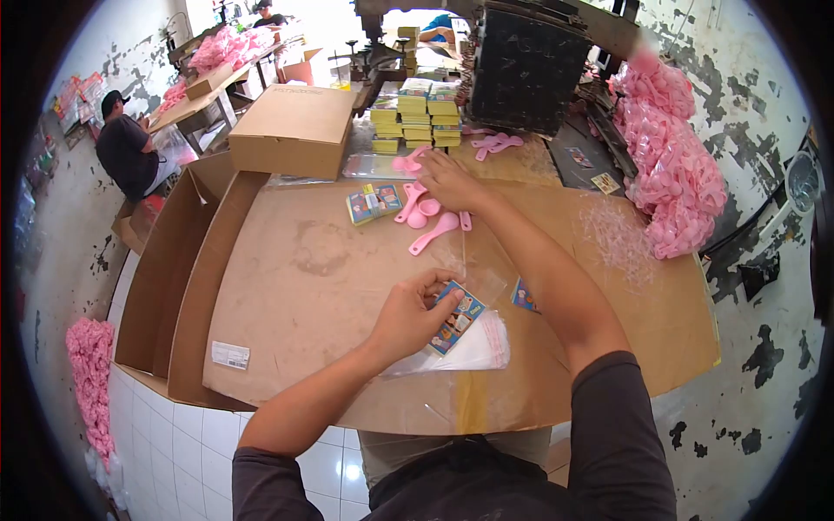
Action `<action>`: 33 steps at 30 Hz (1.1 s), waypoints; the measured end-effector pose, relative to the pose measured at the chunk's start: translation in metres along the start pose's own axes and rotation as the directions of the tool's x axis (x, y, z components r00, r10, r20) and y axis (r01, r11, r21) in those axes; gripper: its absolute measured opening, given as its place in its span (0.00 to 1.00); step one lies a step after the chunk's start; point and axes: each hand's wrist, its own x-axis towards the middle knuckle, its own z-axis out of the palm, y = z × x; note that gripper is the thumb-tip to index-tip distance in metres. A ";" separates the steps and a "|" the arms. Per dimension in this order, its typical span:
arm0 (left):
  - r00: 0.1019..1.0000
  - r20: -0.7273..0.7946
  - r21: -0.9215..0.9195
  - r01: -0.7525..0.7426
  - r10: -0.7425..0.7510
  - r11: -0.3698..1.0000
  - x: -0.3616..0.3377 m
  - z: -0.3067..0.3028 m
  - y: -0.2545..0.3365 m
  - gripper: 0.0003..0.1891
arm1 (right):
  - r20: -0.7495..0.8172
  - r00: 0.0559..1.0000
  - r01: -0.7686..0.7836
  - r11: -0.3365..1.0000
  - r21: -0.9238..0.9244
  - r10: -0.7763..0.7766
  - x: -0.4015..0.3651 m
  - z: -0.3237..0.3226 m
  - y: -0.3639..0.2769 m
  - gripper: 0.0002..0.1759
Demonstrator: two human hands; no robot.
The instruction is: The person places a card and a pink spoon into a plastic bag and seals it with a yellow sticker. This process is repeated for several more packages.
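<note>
My left hand (415, 313) is closed on a blue printed card (455, 318), thumb on top, above a stack of clear plastic bags (486, 346). Farther forward, my right hand (445, 179) reaches over the pink spoons (419, 208); its fingertips are by a pink spoon (411, 161), and whether they grip it is unclear. One more pink spoon (436, 233) lies nearer to me. Left of the spoons sits a banded bundle of cards (373, 204). Another blue card (525, 297) is partly hidden by my right forearm.
Card stacks (417, 113) stand at the back beside a black machine (526, 69). A closed carton (294, 130) and an open box (165, 286) line the left. Pink items in plastic (673, 165) hang at right. A person (130, 148) sits at far left.
</note>
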 end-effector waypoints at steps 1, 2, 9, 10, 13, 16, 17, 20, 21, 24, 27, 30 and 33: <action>1.000 -0.014 0.023 -0.002 0.002 1.000 0.001 -0.002 0.000 0.14 | 0.069 0.997 -0.018 1.000 -0.011 0.019 0.014 0.002 -0.001 0.29; 1.000 -0.027 0.050 0.016 -0.014 0.999 0.001 -0.003 0.001 0.14 | 0.137 0.990 -0.037 0.999 -0.024 0.040 0.027 0.003 -0.002 0.28; 1.000 0.006 0.154 0.016 -0.017 0.988 0.005 -0.006 -0.017 0.15 | 0.246 0.969 0.023 0.983 -0.183 0.023 0.070 0.007 0.005 0.12; 1.000 0.010 0.147 0.023 -0.024 0.989 0.005 -0.006 -0.016 0.15 | 0.207 0.973 0.152 0.956 -0.253 -0.100 0.072 0.019 0.026 0.11; 0.999 0.024 0.140 0.035 -0.039 0.989 0.004 -0.006 -0.010 0.15 | 0.090 0.973 0.231 0.934 -0.272 -0.214 0.067 0.020 0.035 0.11; 0.999 0.025 0.159 0.023 -0.027 0.987 0.004 -0.007 -0.010 0.15 | 0.060 0.993 0.105 0.994 -0.040 -0.103 0.042 -0.008 0.009 0.12; 1.000 0.020 0.157 0.015 -0.019 0.987 0.005 -0.007 -0.015 0.15 | 0.075 0.996 0.050 0.997 0.062 -0.055 0.027 -0.014 -0.003 0.13; 1.000 0.011 0.143 0.020 -0.022 0.989 0.003 -0.005 -0.015 0.15 | 0.182 0.981 0.039 0.982 0.186 -0.073 -0.025 -0.029 -0.005 0.15; 1.000 0.010 0.139 0.023 -0.025 0.990 0.004 -0.005 -0.013 0.15 | 0.208 0.976 0.023 0.985 0.169 -0.059 -0.041 -0.042 -0.008 0.16; 0.996 0.005 0.051 -0.086 0.086 0.995 0.005 -0.003 -0.017 0.13 | 0.209 0.976 0.039 0.996 0.085 -0.056 -0.089 -0.082 -0.014 0.19; 0.999 0.049 -0.067 0.000 0.003 0.998 0.003 -0.001 -0.004 0.13 | 0.115 0.989 0.104 0.993 -0.059 -0.097 -0.128 -0.102 -0.008 0.20; 0.990 0.133 -0.123 0.053 -0.037 0.991 0.005 -0.009 -0.004 0.13 | 0.145 0.989 0.006 0.984 -0.178 0.020 -0.147 -0.143 -0.033 0.22; 0.987 0.153 -0.200 0.080 -0.049 0.977 0.002 -0.005 0.011 0.13 | 0.200 0.978 -0.008 0.970 -0.244 0.059 -0.168 -0.174 -0.073 0.22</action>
